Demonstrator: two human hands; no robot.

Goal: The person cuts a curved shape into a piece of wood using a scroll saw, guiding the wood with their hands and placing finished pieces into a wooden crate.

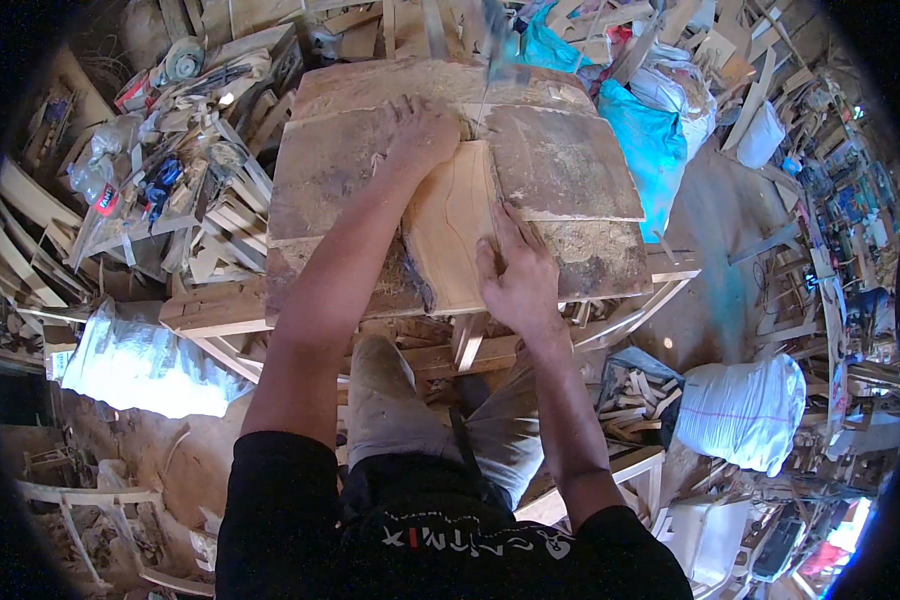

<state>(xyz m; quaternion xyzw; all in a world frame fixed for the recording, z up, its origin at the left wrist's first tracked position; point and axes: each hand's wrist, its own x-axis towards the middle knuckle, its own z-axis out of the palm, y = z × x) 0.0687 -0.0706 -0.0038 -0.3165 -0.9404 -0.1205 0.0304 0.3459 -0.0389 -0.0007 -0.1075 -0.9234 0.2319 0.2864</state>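
A pale wooden board (453, 225) with a dark, rough left edge lies on a worn, sawdust-covered worktable (570, 165). At the board's far end stands a thin upright saw blade (482, 108), partly blurred above. My left hand (425, 130) rests beside the far left part of the board, close to the blade; its fingers spread flat over the tabletop. My right hand (522, 268) grips the near right edge of the board, thumb on top and fingers along the side. A curved line runs along the board's upper face.
Wood offcuts (235, 130) pile up left of the table, with a plastic bottle (98, 188) among them. A turquoise sack (645, 150) stands against the right side. White sacks (745, 410) sit lower right and a white bundle (150, 365) lower left. A wooden beam (220, 312) edges the table's near side.
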